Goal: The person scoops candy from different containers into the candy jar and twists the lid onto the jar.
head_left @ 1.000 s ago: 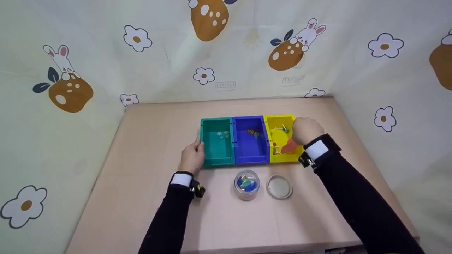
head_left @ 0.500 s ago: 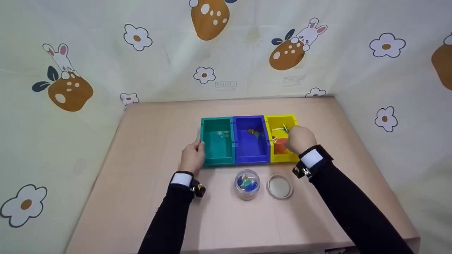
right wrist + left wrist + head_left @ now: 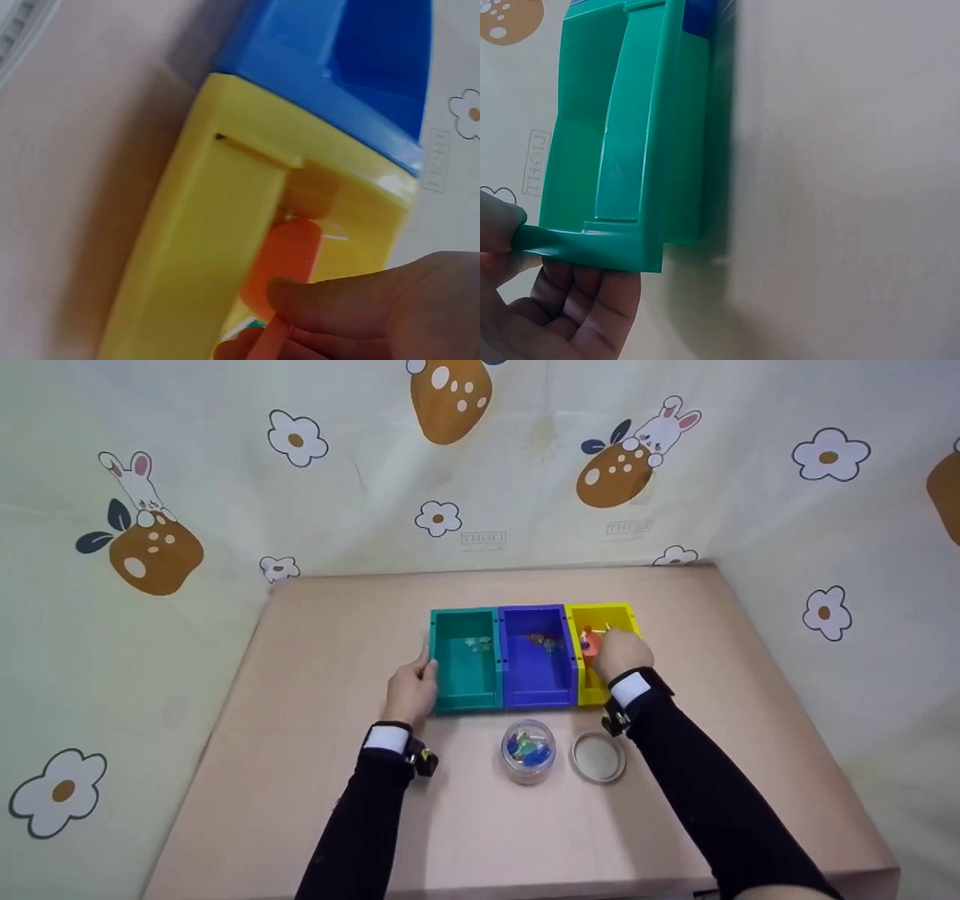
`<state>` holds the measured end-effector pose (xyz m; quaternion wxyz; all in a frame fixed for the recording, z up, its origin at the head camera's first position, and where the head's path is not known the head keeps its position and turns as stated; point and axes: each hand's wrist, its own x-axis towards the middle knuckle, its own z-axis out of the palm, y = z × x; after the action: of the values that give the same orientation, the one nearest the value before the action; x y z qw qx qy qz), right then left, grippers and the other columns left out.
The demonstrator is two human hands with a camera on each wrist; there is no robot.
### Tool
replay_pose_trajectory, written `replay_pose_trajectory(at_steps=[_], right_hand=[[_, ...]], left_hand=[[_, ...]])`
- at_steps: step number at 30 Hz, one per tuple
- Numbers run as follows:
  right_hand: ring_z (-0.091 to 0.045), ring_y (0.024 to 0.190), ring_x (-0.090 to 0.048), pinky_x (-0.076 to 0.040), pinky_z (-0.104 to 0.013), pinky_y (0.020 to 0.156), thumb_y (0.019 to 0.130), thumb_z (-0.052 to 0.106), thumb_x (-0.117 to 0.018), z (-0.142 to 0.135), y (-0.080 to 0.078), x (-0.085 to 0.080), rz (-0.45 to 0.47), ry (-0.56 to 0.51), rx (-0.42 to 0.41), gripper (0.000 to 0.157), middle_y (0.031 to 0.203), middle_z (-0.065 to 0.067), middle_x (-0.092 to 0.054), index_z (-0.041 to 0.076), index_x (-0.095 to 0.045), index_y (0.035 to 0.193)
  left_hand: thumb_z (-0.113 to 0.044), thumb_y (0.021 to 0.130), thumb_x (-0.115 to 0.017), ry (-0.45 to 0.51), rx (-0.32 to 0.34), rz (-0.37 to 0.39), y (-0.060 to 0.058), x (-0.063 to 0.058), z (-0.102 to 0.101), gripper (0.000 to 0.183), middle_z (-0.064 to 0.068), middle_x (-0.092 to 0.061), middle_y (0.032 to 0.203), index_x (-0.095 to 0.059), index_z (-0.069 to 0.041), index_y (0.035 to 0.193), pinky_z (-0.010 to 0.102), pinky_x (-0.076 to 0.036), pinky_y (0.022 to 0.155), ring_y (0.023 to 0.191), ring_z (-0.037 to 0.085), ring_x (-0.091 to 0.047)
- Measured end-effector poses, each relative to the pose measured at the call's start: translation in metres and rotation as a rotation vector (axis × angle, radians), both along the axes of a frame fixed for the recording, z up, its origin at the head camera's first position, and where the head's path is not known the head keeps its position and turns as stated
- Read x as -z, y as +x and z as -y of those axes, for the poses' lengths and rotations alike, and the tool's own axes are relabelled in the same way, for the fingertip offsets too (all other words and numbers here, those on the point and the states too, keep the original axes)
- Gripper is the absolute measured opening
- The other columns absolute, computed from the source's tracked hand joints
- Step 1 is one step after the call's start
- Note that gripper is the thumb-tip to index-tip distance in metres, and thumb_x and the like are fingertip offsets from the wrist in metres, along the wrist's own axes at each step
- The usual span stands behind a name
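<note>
My left hand point(image 3: 410, 690) grips the left rim of the green bin point(image 3: 465, 679), thumb over the edge and fingers against the outer wall, as the left wrist view shows. The bin holds a few small clear pieces point(image 3: 478, 644). Joined to it are a blue-purple bin point(image 3: 534, 679), with small brown and clear pieces point(image 3: 541, 642), and a yellow bin point(image 3: 589, 696). My right hand point(image 3: 626, 652) reaches into the yellow bin, pinching the handle of an orange scoop point(image 3: 283, 259). In the head view, small dark and red bits show at the scoop's bowl; the hand hides part of the bin.
In front of the bins stands a clear jar point(image 3: 528, 754) with blue and green pieces inside. A round silver-rimmed lid point(image 3: 598, 757) lies to its right. The table point(image 3: 300, 720) meets a printed cloth backdrop point(image 3: 360, 472) behind and at the sides.
My right hand has moved left and deeper into the yellow bin, with the scoop's bowl shifting toward the bin's back left. The left hand keeps its grip on the green bin.
</note>
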<state>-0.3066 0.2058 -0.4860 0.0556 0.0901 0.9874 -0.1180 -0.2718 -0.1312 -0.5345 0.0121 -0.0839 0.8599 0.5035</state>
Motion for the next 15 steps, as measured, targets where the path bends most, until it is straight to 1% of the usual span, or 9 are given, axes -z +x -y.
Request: replay_pose_trajectory(at_steps=[4, 7, 9, 15], right_hand=[[-0.044, 0.104, -0.078, -0.066, -0.057, 0.089, 0.105, 0.012, -0.057, -0.001, -0.005, 0.006, 0.004, 0.037, -0.006, 0.029, 0.115, -0.030, -0.078, -0.009, -0.071, 0.118], [-0.044, 0.103, -0.078, -0.066, -0.057, 0.089, 0.103, 0.011, -0.058, -0.004, -0.007, 0.010, -0.008, 0.049, -0.038, 0.027, 0.112, -0.030, -0.078, -0.010, -0.072, 0.113], [-0.045, 0.104, -0.078, -0.066, -0.057, 0.090, 0.102, 0.009, -0.058, -0.006, -0.007, 0.013, -0.019, 0.050, -0.041, 0.027, 0.113, -0.031, -0.078, -0.010, -0.073, 0.112], [-0.050, 0.105, -0.076, -0.063, -0.060, 0.094, 0.100, 0.002, -0.055, -0.014, -0.003, 0.028, -0.095, 0.019, -0.033, 0.025, 0.111, -0.035, -0.077, -0.015, -0.071, 0.110]], left_hand=[[-0.027, 0.117, -0.052, -0.008, 0.008, -0.007, 0.000, 0.000, -0.001, 0.049, 0.018, -0.054, 0.165, -0.049, -0.008, 0.163, 0.050, -0.038, 0.131, 0.157, 0.035, -0.048], [-0.026, 0.117, -0.052, -0.022, 0.007, -0.021, 0.000, 0.001, 0.000, 0.049, 0.019, -0.055, 0.163, -0.050, -0.008, 0.162, 0.050, -0.040, 0.130, 0.155, 0.036, -0.050], [-0.026, 0.116, -0.052, -0.024, 0.005, -0.026, 0.000, 0.001, 0.000, 0.048, 0.019, -0.056, 0.162, -0.050, -0.008, 0.161, 0.050, -0.041, 0.130, 0.155, 0.036, -0.050], [-0.028, 0.117, -0.052, -0.017, 0.007, -0.005, 0.000, 0.002, 0.000, 0.050, 0.017, -0.054, 0.164, -0.049, -0.010, 0.163, 0.049, -0.040, 0.130, 0.156, 0.034, -0.049]])
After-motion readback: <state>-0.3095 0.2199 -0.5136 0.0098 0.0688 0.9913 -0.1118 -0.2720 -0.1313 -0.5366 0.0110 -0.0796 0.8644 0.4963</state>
